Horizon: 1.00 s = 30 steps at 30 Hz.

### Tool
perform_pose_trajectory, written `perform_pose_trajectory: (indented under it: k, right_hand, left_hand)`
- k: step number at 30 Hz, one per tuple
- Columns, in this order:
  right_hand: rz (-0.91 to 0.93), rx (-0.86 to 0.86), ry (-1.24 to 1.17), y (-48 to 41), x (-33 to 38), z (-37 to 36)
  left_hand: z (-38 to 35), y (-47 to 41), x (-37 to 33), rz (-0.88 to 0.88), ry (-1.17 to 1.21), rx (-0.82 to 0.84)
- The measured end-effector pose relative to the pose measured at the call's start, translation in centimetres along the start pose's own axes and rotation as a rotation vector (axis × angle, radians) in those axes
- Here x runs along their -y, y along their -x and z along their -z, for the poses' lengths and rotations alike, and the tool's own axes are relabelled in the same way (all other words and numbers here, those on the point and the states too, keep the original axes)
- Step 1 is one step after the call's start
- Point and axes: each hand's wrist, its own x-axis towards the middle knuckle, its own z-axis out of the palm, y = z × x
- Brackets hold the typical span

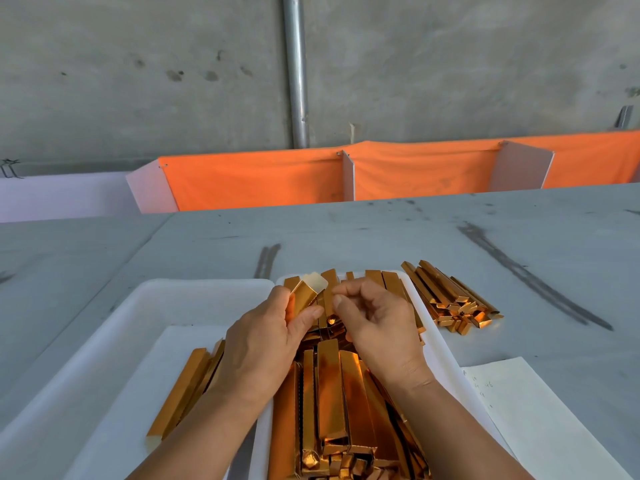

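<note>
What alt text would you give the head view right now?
The left hand holds a gold box, the right hand curled beside its open flap. Below, a white tray is full of such boxes; more lie in a second tray and on the table.

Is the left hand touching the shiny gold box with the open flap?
Touching. The head view shows the left hand holding the gold box, with its thumb and fingers curled round the box's sides.
</note>
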Motion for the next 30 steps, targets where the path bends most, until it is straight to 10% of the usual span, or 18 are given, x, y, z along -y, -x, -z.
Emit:
perform_pose_trajectory:
  k: [30]
  right_hand:
    - [-0.043,0.071,-0.046,-0.54,-0.33,0.26]
  left_hand:
    - [0.13,0.52,-0.91,-0.248,-0.174,0.025]
